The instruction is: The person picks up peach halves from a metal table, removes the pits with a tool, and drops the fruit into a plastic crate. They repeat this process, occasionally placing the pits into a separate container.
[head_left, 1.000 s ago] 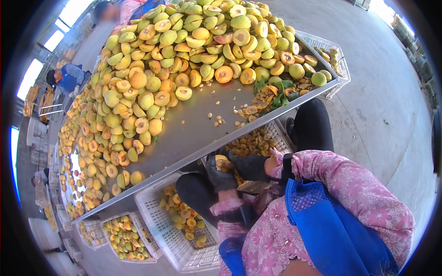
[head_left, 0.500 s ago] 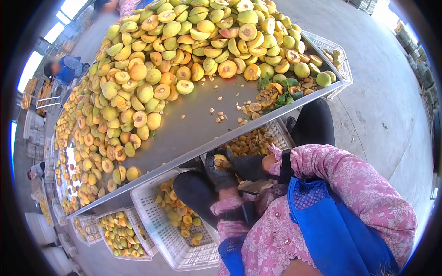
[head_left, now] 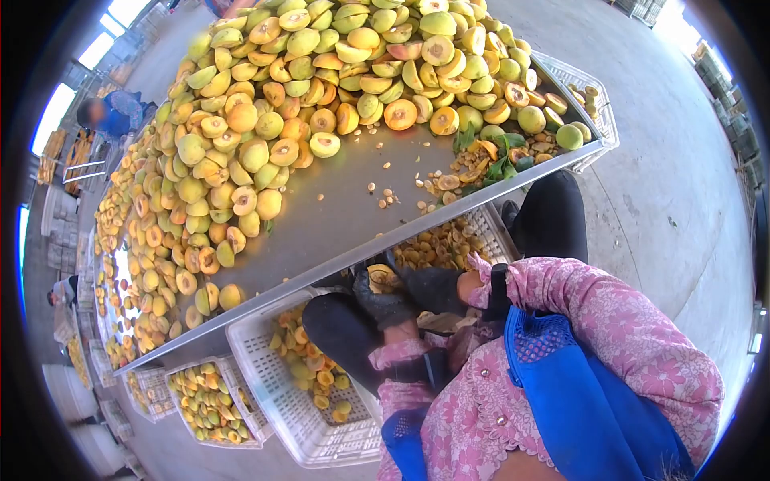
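My left hand (head_left: pixel 380 305), in a dark glove, is closed around a yellow peach half (head_left: pixel 384 279) beneath the table's front edge. Close against it on the right is my right hand (head_left: pixel 431 289), also gloved, its fingers curled toward the fruit. Whatever is in those right fingers is hidden. Just beyond both hands, a crate (head_left: pixel 499 232) below the edge contains peach scraps (head_left: pixel 437 247). Left of my knee stands a white plastic crate (head_left: pixel 269 401) partly filled with peach halves (head_left: pixel 309 365).
A large heap of halved peaches (head_left: pixel 273 120) covers much of the metal table (head_left: pixel 321 228). Pits, leaves (head_left: pixel 501 168) and scraps lie near its right corner. Another filled crate (head_left: pixel 210 405) stands at left. A person in blue (head_left: pixel 120 112) is at far left.
Both hands stay together below the table edge, with the peach half turned slightly in the left hand. The view has shifted a little.
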Demonstrator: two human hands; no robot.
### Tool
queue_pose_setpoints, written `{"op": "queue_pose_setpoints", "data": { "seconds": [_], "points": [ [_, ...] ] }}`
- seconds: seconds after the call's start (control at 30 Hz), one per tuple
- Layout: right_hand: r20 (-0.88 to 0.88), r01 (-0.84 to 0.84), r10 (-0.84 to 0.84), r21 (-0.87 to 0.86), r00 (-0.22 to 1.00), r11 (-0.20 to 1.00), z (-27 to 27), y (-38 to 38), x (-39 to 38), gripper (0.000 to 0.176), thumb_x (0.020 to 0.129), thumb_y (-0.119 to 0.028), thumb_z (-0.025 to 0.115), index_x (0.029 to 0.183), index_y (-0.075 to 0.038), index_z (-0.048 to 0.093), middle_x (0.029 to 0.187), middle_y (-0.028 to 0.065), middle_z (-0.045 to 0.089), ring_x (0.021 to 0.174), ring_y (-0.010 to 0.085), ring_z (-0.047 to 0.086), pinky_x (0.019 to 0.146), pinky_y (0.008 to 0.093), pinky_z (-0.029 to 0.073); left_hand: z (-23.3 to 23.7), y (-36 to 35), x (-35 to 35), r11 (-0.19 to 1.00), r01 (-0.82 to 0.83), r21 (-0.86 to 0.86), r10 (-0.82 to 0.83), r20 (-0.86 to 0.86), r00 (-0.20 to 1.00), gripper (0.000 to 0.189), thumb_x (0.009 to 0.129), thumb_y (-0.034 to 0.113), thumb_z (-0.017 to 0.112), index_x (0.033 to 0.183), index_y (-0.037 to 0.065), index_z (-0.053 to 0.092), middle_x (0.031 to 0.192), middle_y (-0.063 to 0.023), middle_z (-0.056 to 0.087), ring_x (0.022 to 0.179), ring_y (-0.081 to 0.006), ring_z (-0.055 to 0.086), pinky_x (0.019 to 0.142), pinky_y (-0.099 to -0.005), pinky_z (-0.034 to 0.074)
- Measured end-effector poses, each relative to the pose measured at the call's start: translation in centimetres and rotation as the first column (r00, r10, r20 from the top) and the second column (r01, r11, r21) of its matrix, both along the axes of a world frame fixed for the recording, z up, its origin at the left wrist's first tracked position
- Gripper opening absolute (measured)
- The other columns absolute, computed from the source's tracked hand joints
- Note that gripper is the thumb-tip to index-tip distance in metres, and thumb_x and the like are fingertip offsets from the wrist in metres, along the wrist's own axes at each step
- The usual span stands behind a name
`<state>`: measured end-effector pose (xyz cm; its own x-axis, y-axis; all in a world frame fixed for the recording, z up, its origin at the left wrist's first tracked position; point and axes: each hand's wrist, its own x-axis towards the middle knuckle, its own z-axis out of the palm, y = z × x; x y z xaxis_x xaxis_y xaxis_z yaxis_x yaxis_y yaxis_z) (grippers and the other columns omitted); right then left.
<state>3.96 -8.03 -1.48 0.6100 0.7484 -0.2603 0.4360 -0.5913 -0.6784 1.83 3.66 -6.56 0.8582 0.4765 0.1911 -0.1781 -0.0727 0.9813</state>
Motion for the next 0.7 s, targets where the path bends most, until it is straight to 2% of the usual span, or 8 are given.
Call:
{"op": "queue_pose_setpoints", "data": {
  "seconds": [0.03, 0.07, 0.1, 0.2, 0.33, 0.53, 0.6, 0.7],
  "points": [
    [-0.001, 0.001, -0.001, -0.001, 1.0, 1.0, 0.1, 0.0, 0.0, 0.031, 0.079, -0.015, 0.052, 0.101, 0.008, 0.052, 0.088, 0.0263, 0.062, 0.084, 0.0377, 0.062, 0.072, 0.0415, 0.049, 2.0, -0.4, -0.1, 1.0, 0.001, -0.001, -0.001, -0.001, 1.0, 0.029, 0.092, 0.015, 0.038, 0.109, -0.004, 0.053, 0.106, -0.0133, 0.058, 0.096, -0.0254, 0.055, 0.087, -0.0358, 0.046],
    [0.008, -0.002, 0.002, 0.0, 1.0, 1.0, 0.1, 0.0, 0.0, 0.032, 0.079, -0.014, 0.052, 0.102, 0.008, 0.052, 0.088, 0.0266, 0.062, 0.084, 0.0376, 0.062, 0.072, 0.0416, 0.049, 4.3, -0.8, -0.2, 0.824, -0.038, -0.565, 0.016, -0.043, 0.999, 0.031, 0.09, 0.012, 0.039, 0.115, -0.002, 0.049, 0.114, -0.0135, 0.054, 0.105, -0.0245, 0.051, 0.094, -0.0354, 0.041],
    [0.02, -0.007, 0.007, 0.0, 1.0, 1.0, 0.1, 0.0, 0.1, 0.033, 0.078, -0.013, 0.052, 0.103, 0.009, 0.052, 0.087, 0.0269, 0.061, 0.084, 0.0374, 0.062, 0.071, 0.0416, 0.049, 5.4, -1.0, -0.1, 0.359, -0.083, -0.93, 0.009, -0.086, 0.996, 0.036, 0.088, 0.009, 0.04, 0.122, -0.001, 0.046, 0.122, -0.0136, 0.051, 0.114, -0.0235, 0.047, 0.101, -0.035, 0.035],
    [0.144, -0.017, 0.017, -0.005, 0.989, 1.0, -0.5, -0.1, -0.3, 0.031, 0.08, -0.015, 0.051, 0.102, 0.007, 0.049, 0.073, 0.0225, 0.062, 0.067, 0.0348, 0.064, 0.057, 0.0435, 0.05, -0.5, 0.8, 0.5, 0.551, 0.241, -0.799, -0.098, 0.225, 0.969, 0.027, 0.091, 0.009, 0.038, 0.11, -0.003, 0.052, 0.106, -0.0129, 0.057, 0.098, -0.0237, 0.055, 0.083, -0.0328, 0.047],
    [0.134, -0.004, 0.006, -0.019, 0.991, 1.0, -0.2, -0.2, -0.7, 0.029, 0.077, -0.014, 0.053, 0.098, 0.005, 0.051, 0.069, 0.0206, 0.062, 0.063, 0.0333, 0.063, 0.054, 0.0438, 0.049, 0.0, -0.3, 0.3, 0.46, 0.085, -0.884, -0.01, 0.091, 0.996, 0.029, 0.09, 0.008, 0.038, 0.113, -0.004, 0.05, 0.11, -0.0139, 0.055, 0.099, -0.0237, 0.054, 0.084, -0.0322, 0.047],
    [-0.389, 0.03, -0.028, -0.002, 0.921, 1.0, 2.9, -1.2, 0.8, 0.034, 0.074, -0.008, 0.052, 0.101, 0.012, 0.052, 0.072, 0.0213, 0.064, 0.063, 0.0305, 0.065, 0.052, 0.039, 0.049, -0.1, -0.4, 0.0, 0.285, 0.127, -0.95, -0.067, 0.112, 0.991, 0.03, 0.087, 0.004, 0.043, 0.115, -0.006, 0.048, 0.117, -0.0155, 0.053, 0.1, -0.0248, 0.055, 0.089, -0.0366, 0.046],
    [-0.171, -0.074, 0.087, 0.081, 0.981, 0.994, -1.7, -1.8, 0.9, 0.031, 0.076, -0.007, 0.049, 0.1, 0.011, 0.053, 0.065, 0.0182, 0.063, 0.053, 0.0267, 0.063, 0.044, 0.0374, 0.047, -1.0, -0.7, -0.1, 0.857, 0.171, -0.486, -0.141, 0.097, 0.985, 0.03, 0.085, 0.004, 0.046, 0.114, -0.004, 0.049, 0.116, -0.0149, 0.053, 0.098, -0.0257, 0.056, 0.088, -0.0389, 0.048],
    [-0.396, -0.061, -0.02, -0.191, 0.918, 0.98, 3.2, -1.8, 2.2, 0.03, 0.077, -0.007, 0.047, 0.1, 0.011, 0.052, 0.064, 0.017, 0.062, 0.05, 0.0242, 0.061, 0.041, 0.0355, 0.045, 0.3, -0.2, -0.2, 0.833, 0.188, -0.52, -0.257, -0.063, 0.964, 0.026, 0.087, 0.006, 0.046, 0.111, -0.002, 0.05, 0.112, -0.0131, 0.055, 0.094, -0.0252, 0.057, 0.087, -0.0406, 0.049]
  ]
}}
